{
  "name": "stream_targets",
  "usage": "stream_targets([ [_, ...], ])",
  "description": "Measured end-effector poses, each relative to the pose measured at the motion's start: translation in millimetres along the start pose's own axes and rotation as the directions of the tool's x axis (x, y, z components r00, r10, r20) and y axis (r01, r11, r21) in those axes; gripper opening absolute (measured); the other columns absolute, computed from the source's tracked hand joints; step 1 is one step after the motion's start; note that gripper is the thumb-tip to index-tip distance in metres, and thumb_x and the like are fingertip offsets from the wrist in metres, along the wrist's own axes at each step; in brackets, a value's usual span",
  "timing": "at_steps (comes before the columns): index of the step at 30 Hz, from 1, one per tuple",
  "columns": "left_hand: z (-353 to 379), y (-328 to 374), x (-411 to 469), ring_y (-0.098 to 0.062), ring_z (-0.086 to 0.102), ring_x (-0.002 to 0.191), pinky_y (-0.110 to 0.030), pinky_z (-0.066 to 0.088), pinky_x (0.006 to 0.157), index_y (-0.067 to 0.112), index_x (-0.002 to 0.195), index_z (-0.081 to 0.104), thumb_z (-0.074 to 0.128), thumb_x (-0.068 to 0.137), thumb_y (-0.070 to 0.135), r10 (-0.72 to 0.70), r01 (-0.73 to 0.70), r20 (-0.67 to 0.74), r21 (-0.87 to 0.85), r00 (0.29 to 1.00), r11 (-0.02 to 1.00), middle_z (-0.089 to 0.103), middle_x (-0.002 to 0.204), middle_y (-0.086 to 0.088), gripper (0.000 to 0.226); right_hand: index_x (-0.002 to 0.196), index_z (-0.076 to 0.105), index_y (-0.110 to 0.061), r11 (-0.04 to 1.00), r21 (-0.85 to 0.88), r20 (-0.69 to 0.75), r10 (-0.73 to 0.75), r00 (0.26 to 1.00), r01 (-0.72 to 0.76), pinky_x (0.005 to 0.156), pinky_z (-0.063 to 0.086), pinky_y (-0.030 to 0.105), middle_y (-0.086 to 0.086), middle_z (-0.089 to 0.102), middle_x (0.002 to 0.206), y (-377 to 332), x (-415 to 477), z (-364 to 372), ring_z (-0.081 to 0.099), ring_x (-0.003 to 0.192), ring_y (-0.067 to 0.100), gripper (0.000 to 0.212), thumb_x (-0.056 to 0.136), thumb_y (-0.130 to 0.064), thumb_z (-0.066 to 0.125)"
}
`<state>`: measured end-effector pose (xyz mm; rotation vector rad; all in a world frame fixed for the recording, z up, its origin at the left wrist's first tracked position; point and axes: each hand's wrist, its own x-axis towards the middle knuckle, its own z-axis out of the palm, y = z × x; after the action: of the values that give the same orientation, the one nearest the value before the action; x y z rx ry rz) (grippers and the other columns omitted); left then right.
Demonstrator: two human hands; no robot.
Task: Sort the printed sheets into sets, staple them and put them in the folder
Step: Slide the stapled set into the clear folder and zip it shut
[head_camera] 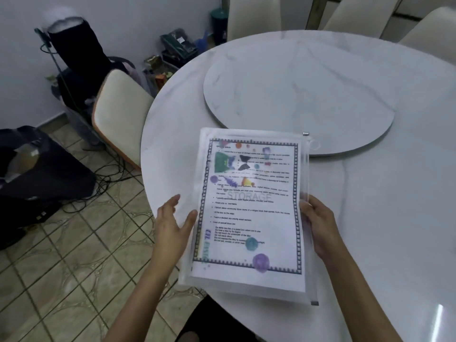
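A clear zip folder (249, 213) with the printed sheets (249, 218) already inside is held over the near left edge of the round white marble table (370, 218), its far end reaching toward the raised turntable disc (296, 95) at the table's centre. The right hand (318, 225) grips the folder's right edge, along the zip side, with the thumb on top and the other fingers tucked out of sight beneath; this looks like the hold that carries the weight. The left hand (172, 223) is spread and loose, fingers apart, its thumb just touching or nearly touching the left edge, so it seems to be steadying or squaring the folder and not clamping it. Judging from the sheets sitting inside, the task looks close to done, with perhaps only closing the zip left. The slider (306, 133) appears as a small dark tab at the far right corner, but whether the zip is closed cannot be told. No staples or stapler show, the number of sets inside is hidden behind the top page, and its text is too blurred to read beyond a faint "STORAGE" watermark.
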<state>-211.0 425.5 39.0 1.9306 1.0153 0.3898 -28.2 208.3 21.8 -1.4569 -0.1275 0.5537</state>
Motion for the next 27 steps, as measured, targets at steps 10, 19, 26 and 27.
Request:
stream_targets([
  [10, 44.3, 18.3, 4.9, 0.001, 0.064, 0.063, -0.019, 0.049, 0.052, 0.026, 0.111, 0.046, 0.053, 0.092, 0.019, 0.041, 0.01, 0.3, -0.166, 0.953, 0.986, 0.064, 0.08, -0.004, 0.022, 0.109, 0.063, -0.011, 0.998, -0.061, -0.215, -0.036, 0.976, 0.023, 0.074, 0.056, 0.025, 0.005, 0.072, 0.099, -3.5, -15.8, -38.9, 0.068, 0.088, 0.016, 0.021, 0.094, -0.017, 0.048],
  [19, 96.4, 47.2, -14.0, 0.008, 0.061, 0.059, -0.009, 0.045, 0.047, 0.021, 0.109, 0.047, 0.056, 0.091, 0.015, 0.1, -0.053, 0.321, -0.152, 0.942, 0.987, 0.06, 0.079, 0.0, 0.021, 0.103, 0.061, -0.018, 0.972, -0.234, -0.416, -0.101, 0.904, 0.001, 0.066, 0.051, 0.023, 0.004, 0.065, 0.096, -5.4, -24.4, -95.3, 0.06, 0.081, 0.014, 0.017, 0.093, -0.028, 0.051],
  [26, 152.4, 67.7, -53.6, 0.002, 0.063, 0.06, -0.008, 0.045, 0.048, 0.018, 0.113, 0.047, 0.054, 0.092, 0.015, 0.061, -0.024, 0.264, -0.141, 0.963, 0.99, 0.059, 0.077, 0.0, 0.023, 0.111, 0.058, -0.016, 0.934, -0.353, -0.42, -0.103, 0.901, -0.057, 0.077, 0.051, 0.03, 0.001, 0.065, 0.092, -4.5, -15.9, -158.8, 0.059, 0.08, 0.017, 0.02, 0.093, -0.022, 0.053],
  [27, 160.9, 69.8, -59.2, -0.004, 0.063, 0.06, -0.01, 0.045, 0.048, 0.018, 0.116, 0.047, 0.053, 0.092, 0.016, 0.05, -0.017, 0.251, -0.132, 0.967, 0.991, 0.059, 0.078, 0.0, 0.024, 0.114, 0.058, -0.014, 0.923, -0.378, -0.411, -0.102, 0.906, -0.068, 0.071, 0.051, 0.023, 0.004, 0.064, 0.091, -3.9, -14.1, -169.5, 0.058, 0.075, 0.016, 0.023, 0.093, -0.019, 0.053],
])
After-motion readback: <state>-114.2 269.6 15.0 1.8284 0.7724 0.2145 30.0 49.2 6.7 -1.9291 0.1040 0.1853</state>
